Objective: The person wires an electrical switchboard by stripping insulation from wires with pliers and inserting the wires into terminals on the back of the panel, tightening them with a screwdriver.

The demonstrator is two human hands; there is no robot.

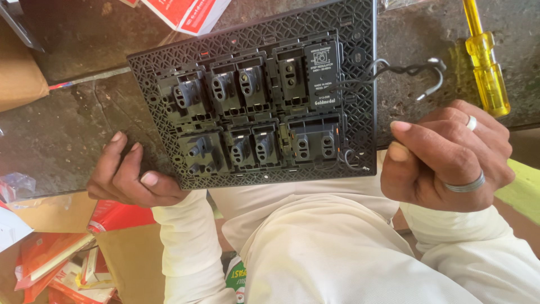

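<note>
A black switch panel [360, 84] lies back side up on a dark stone counter [56, 135], showing several switch and socket modules inside a lattice frame. My left hand [132, 174] grips its lower left corner, thumb on the frame's edge. My right hand [447, 155], wearing two rings, is closed in a fist at the panel's lower right corner. A thin dark twisted wire [408, 70] with white ends runs from the panel's right side and curves above my right hand; whether the fist pinches a wire is hidden.
A yellow-handled screwdriver [486, 67] lies on the counter at the upper right. Red and white cartons [185, 11] sit at the top edge, more red boxes [67, 264] and brown cardboard at the lower left. My pale trousers [315, 247] fill the bottom.
</note>
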